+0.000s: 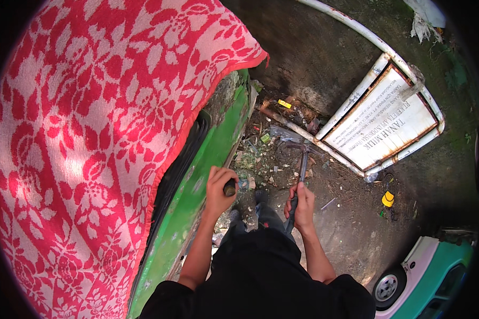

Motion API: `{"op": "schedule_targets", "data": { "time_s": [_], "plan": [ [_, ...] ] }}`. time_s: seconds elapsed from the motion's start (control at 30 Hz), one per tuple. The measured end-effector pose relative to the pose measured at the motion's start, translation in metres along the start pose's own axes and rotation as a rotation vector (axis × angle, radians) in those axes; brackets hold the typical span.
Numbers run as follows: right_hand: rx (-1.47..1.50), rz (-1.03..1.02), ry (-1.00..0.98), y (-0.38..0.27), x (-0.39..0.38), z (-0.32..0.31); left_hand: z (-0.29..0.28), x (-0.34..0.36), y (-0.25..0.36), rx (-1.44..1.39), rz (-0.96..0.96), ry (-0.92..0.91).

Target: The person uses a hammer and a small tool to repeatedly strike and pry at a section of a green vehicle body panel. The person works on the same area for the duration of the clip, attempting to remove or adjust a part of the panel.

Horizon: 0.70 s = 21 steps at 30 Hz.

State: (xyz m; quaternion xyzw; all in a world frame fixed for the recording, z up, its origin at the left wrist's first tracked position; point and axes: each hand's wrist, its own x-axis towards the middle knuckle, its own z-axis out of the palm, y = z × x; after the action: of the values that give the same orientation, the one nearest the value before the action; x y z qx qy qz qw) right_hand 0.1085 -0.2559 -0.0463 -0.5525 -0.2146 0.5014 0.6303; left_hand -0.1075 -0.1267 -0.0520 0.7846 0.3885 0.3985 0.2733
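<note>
My left hand (218, 192) is closed round a short dark cylinder (229, 188) with a brownish rounded end. Only that end shows, so its kind cannot be made out. This hand is just right of a green painted edge (210, 151), apart from it. My right hand (303, 204) grips a hammer (303, 167) by its dark handle. The hammer points away from me, its head farthest from my body and above the littered ground. The two hands are apart, both in front of my dark shirt.
A red and pale floral cloth (90, 138) covers the surface at left. A rusty white-framed sign (378, 122) leans at far right. Rubbish and yellow scraps (388, 199) lie on the dirt ground (351, 223). A green and white vehicle (426, 282) stands at the lower right.
</note>
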Motion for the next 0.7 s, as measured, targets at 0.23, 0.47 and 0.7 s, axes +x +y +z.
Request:
{"op": "schedule_targets", "data": {
  "time_s": [0.23,0.47,0.7],
  "plan": [
    [0.002,0.098,0.057,0.044,-0.042,0.011,0.015,-0.035,-0.033,-0.186,-0.025,-0.181],
    [-0.004,0.203,0.089,0.077,-0.059,0.0,0.056,-0.043,-0.033,-0.186,-0.068,-0.347],
    [0.01,0.291,0.091,0.114,-0.01,-0.042,0.125,-0.024,-0.075,-0.069,0.027,-0.417]
  ]
}}
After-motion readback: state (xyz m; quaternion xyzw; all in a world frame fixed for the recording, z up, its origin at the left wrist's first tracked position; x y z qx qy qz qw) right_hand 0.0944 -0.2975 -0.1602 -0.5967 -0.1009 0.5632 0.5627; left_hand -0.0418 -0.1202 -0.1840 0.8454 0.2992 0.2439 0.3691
